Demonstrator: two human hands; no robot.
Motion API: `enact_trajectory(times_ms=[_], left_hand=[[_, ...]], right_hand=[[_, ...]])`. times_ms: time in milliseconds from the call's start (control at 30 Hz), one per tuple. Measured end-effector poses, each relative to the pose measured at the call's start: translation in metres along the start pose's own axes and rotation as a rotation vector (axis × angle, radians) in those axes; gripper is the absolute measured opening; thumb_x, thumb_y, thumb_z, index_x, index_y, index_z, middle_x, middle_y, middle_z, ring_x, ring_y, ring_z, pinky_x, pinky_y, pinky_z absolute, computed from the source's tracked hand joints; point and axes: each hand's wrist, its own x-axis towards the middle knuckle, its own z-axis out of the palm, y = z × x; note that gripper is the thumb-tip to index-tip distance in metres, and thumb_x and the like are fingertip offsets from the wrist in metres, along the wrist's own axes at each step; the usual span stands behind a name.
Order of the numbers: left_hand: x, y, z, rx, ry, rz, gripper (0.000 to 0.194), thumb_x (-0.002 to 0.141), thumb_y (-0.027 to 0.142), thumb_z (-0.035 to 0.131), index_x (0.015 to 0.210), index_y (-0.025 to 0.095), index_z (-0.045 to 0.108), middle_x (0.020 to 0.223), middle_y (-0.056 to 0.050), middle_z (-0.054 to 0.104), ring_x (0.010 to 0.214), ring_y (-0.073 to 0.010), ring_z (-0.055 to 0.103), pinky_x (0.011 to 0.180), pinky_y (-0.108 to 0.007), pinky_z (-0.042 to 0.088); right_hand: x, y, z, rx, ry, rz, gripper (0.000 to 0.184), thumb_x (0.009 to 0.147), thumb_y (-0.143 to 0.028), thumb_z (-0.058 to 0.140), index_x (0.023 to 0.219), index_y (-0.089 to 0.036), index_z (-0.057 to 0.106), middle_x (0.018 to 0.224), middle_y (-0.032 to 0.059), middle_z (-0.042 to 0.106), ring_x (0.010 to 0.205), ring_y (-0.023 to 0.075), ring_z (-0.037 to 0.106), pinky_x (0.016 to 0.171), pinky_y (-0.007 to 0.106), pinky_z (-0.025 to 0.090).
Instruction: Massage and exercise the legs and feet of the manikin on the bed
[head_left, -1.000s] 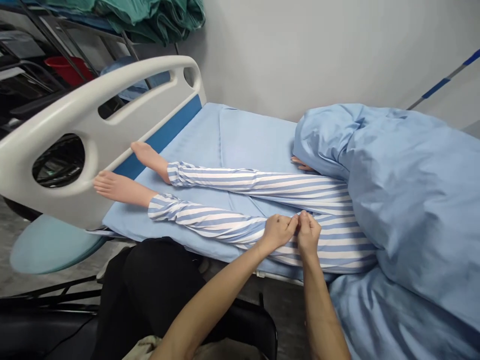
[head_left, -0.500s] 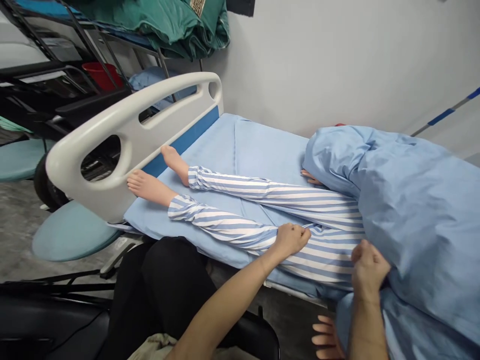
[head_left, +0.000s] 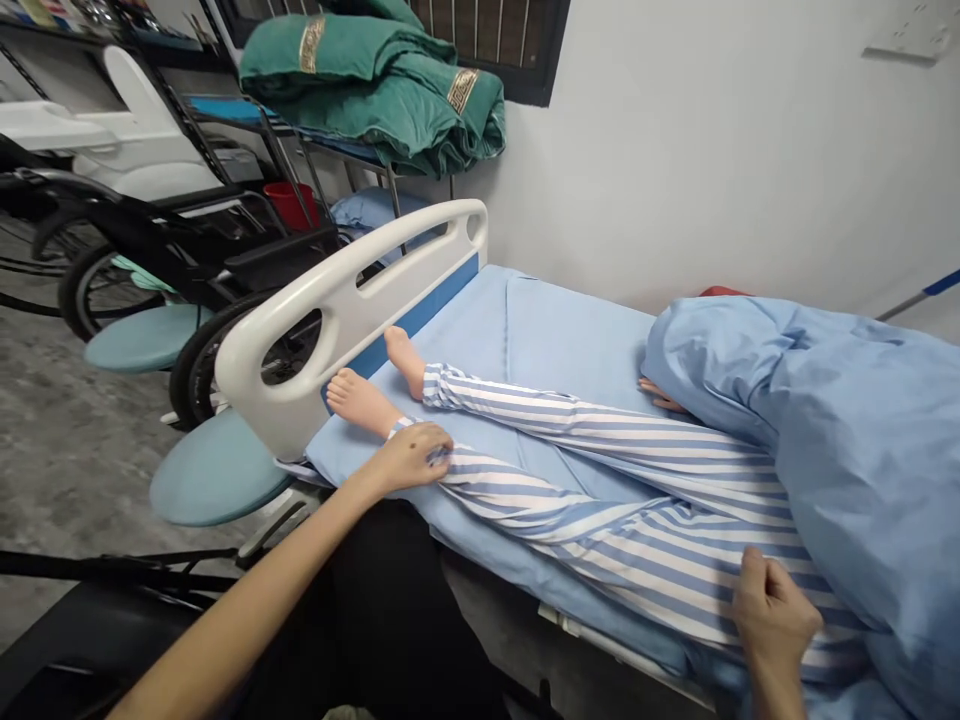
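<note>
Blue-and-white striped trousers (head_left: 555,505) cover the legs of a figure lying on the bed, likely a manikin. My left hand (head_left: 414,455) is at the near ankle, fingers curled round the trouser cuff just above the bare near foot (head_left: 361,402). The far foot (head_left: 405,360) lies bare beyond it. My right hand (head_left: 772,610) is closed in a fist at the upper near thigh, against or just over the trousers. What its fingers hold, if anything, is hidden. A blue quilt (head_left: 870,430) covers the figure's upper body; one hand of the figure (head_left: 661,396) shows beneath its edge.
A white bed end board (head_left: 330,285) stands beyond the feet, over a blue sheet (head_left: 570,335). Wheelchairs (head_left: 225,250), a round teal seat (head_left: 217,470) and green folded bedding (head_left: 375,90) are at the left. A wall (head_left: 697,150) runs along the far side.
My left hand has moved from the near knee down to the ankle cuff. My right hand stays closed by the upper thigh. The view has shifted, showing more on the left.
</note>
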Motion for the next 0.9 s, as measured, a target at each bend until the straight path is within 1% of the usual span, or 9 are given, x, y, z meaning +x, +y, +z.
enact_trajectory(times_ms=[133, 200, 300, 433, 533, 567, 667, 767, 900], left_hand=[[-0.013, -0.04, 0.01, 0.127, -0.103, 0.036, 0.056, 0.07, 0.019, 0.059, 0.126, 0.023, 0.055, 0.136, -0.008, 0.056, 0.125, -0.0253, 0.047, 0.108, -0.034, 0.03], [-0.008, -0.049, 0.022, 0.198, -0.12, 0.043, 0.064, 0.067, 0.015, 0.058, 0.131, 0.02, 0.051, 0.136, -0.012, 0.054, 0.127, -0.0281, 0.045, 0.11, -0.037, 0.025], [0.006, -0.057, 0.029, 0.275, -0.158, 0.027, 0.055, 0.066, 0.011, 0.055, 0.121, 0.017, 0.056, 0.122, -0.014, 0.062, 0.115, -0.0289, 0.053, 0.104, -0.038, 0.03], [0.026, -0.062, 0.019, 0.314, -0.289, -0.02, 0.045, 0.063, 0.017, 0.063, 0.108, 0.02, 0.062, 0.109, -0.012, 0.069, 0.101, -0.0289, 0.061, 0.094, -0.039, 0.039], [0.044, -0.06, 0.005, 0.319, -0.444, -0.1, 0.052, 0.053, 0.024, 0.075, 0.104, 0.021, 0.065, 0.105, -0.012, 0.07, 0.096, -0.0319, 0.064, 0.084, -0.039, 0.045], [0.05, -0.058, 0.0, 0.309, -0.505, -0.131, 0.054, 0.049, 0.025, 0.077, 0.102, 0.021, 0.066, 0.103, -0.012, 0.071, 0.094, -0.0321, 0.064, 0.081, -0.038, 0.047], [0.056, -0.053, -0.007, 0.275, -0.599, -0.181, 0.058, 0.044, 0.022, 0.08, 0.1, 0.022, 0.067, 0.101, -0.009, 0.071, 0.092, -0.0301, 0.064, 0.078, -0.036, 0.048], [0.039, -0.054, 0.0, 0.299, -0.385, -0.037, 0.07, 0.049, 0.019, 0.078, 0.116, 0.023, 0.061, 0.116, -0.011, 0.065, 0.105, -0.031, 0.059, 0.09, -0.038, 0.045], [0.0, -0.069, 0.029, 0.397, -0.014, 0.259, 0.069, 0.068, 0.011, 0.062, 0.135, 0.019, 0.048, 0.128, -0.015, 0.056, 0.118, -0.0304, 0.05, 0.104, -0.044, 0.035]], right_hand=[[0.003, 0.0, 0.003, -0.097, -0.036, -0.07, 0.045, 0.083, -0.058, 0.04, 0.052, -0.024, 0.036, 0.047, -0.0008, 0.036, 0.046, 0.0159, 0.032, 0.053, 0.03, 0.025], [0.005, -0.001, 0.004, -0.14, -0.088, -0.115, 0.046, 0.083, -0.06, 0.038, 0.054, -0.024, 0.04, 0.046, 0.0, 0.041, 0.045, 0.0158, 0.033, 0.052, 0.03, 0.023], [0.002, -0.015, 0.008, -0.115, -0.207, -0.196, 0.046, 0.085, -0.061, 0.04, 0.058, -0.023, 0.043, 0.048, -0.0009, 0.044, 0.044, 0.0153, 0.037, 0.052, 0.028, 0.024], [-0.02, -0.072, 0.025, 0.046, -0.345, -0.363, 0.039, 0.088, -0.055, 0.046, 0.066, -0.023, 0.048, 0.057, -0.0011, 0.051, 0.052, 0.0156, 0.047, 0.057, 0.028, 0.035], [-0.046, -0.13, 0.046, 0.099, -0.548, -0.562, 0.026, 0.087, -0.046, 0.051, 0.088, -0.021, 0.059, 0.084, 0.0062, 0.065, 0.08, 0.0213, 0.06, 0.073, 0.031, 0.044], [-0.054, -0.148, 0.053, 0.06, -0.613, -0.621, 0.028, 0.084, -0.044, 0.056, 0.099, -0.021, 0.061, 0.096, 0.009, 0.067, 0.091, 0.0242, 0.061, 0.081, 0.034, 0.045], [-0.073, -0.184, 0.074, -0.143, -0.757, -0.687, 0.06, 0.071, -0.041, 0.068, 0.125, -0.019, 0.054, 0.124, 0.0152, 0.061, 0.113, 0.0328, 0.055, 0.096, 0.043, 0.039], [-0.08, -0.196, 0.088, -0.292, -0.837, -0.646, 0.083, 0.063, -0.041, 0.074, 0.137, -0.016, 0.046, 0.129, 0.0188, 0.057, 0.115, 0.0352, 0.054, 0.099, 0.046, 0.036], [-0.074, -0.198, 0.091, -0.326, -0.929, -0.61, 0.093, 0.059, -0.046, 0.077, 0.141, -0.018, 0.042, 0.128, 0.0179, 0.057, 0.115, 0.0342, 0.055, 0.098, 0.043, 0.037]])
